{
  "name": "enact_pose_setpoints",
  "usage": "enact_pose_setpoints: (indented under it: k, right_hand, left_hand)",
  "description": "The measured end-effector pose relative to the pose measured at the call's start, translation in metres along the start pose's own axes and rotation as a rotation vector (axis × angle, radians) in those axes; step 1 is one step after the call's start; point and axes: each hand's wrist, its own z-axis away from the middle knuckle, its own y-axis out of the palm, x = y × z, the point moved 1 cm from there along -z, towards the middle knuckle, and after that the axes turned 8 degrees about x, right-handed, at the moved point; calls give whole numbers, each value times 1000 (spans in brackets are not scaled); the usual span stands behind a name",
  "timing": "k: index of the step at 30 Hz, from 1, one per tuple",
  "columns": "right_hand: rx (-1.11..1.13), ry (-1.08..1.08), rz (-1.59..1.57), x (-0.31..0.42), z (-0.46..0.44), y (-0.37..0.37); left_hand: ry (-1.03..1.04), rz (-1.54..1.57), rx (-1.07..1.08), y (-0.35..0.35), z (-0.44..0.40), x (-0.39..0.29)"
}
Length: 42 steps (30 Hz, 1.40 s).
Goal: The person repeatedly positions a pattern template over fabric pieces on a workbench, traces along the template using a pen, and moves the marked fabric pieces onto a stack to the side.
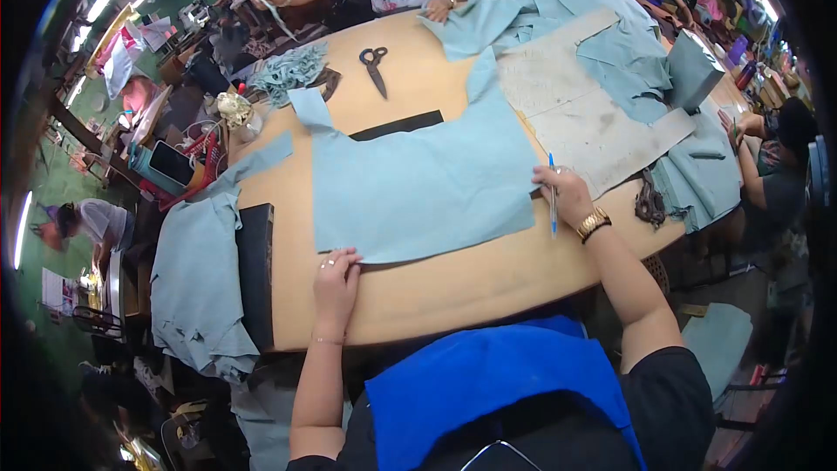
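A light blue-green cut fabric piece (418, 183), shaped like a garment panel with two straps and a scooped neckline, lies flat on the table before me. My left hand (336, 281) rests with its fingers on the lower left corner of this piece, thumb apart. At the panel's right edge, my right hand (567, 196) grips a blue ballpoint pen (553, 218), and its fingertips touch the cloth. A dark strip (397, 126) shows at the neckline, partly covered by the fabric. Beyond it lie dark-handled scissors (375, 71).
A large pale pattern sheet (567, 113) lies on more fabric to the right. Stacked fabric (196, 270) hangs over the table's left edge beside a black board (256, 275). Fabric scraps (288, 70) lie at the back left. Across the table, a person's hand (438, 8) touches cloth.
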Motion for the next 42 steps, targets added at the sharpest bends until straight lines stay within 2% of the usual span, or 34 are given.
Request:
enact_pose_setpoints:
  k: [3,6,10,13,16,19,22,23,26,27,30,31,32,34,36,38,40,42]
  right_hand:
    - [2,-74,60,6,30,-9]
    - [56,-53,101,9,54,-29]
    - [-234,459,193,-12,71,-57]
    - [-222,737,513,-34,74,-74]
    - [-91,929,470,-38,69,-78]
    - [-241,786,259,-82,73,-62]
    - [-579,810,-544,-86,67,-60]
    - [-751,712,-987,-94,66,-61]
    - [-925,556,-1427,-84,42,-68]
    - [-890,624,-1379,-58,28,-77]
    - [-668,581,-848,-94,-5,-73]
    - [-678,371,-619,-112,-14,-78]
    - [-809,271,-751,-89,-27,-90]
    - [-817,128,-112,-108,-40,-140]
    - [-822,237,-60,-34,-49,-187]
    - [-884,89,-297,21,-54,-215]
    - [-878,-45,-303,53,-52,-237]
    - [-840,-109,-440,92,-49,-242]
  left_hand:
    - [75,-91,25,-6,28,-16]
    - [131,-96,13,-2,52,-24]
    - [61,-120,-18,4,68,-30]
    - [95,-220,-40,-1,61,-42]
    - [119,-264,15,0,60,-49]
    - [133,-174,69,11,64,-41]
    - [101,1,62,14,66,-37]
    - [108,4,56,13,67,-38]
    - [120,15,51,11,66,-42]
    - [121,18,53,11,65,-41]
    - [136,12,52,11,67,-39]
    - [139,9,48,11,68,-39]
    - [138,18,48,11,69,-40]
    - [128,40,55,10,72,-41]
    - [124,26,76,6,73,-45]
    - [105,19,105,2,71,-47]
    - [72,20,132,-1,65,-47]
    - [29,199,81,-4,53,-51]
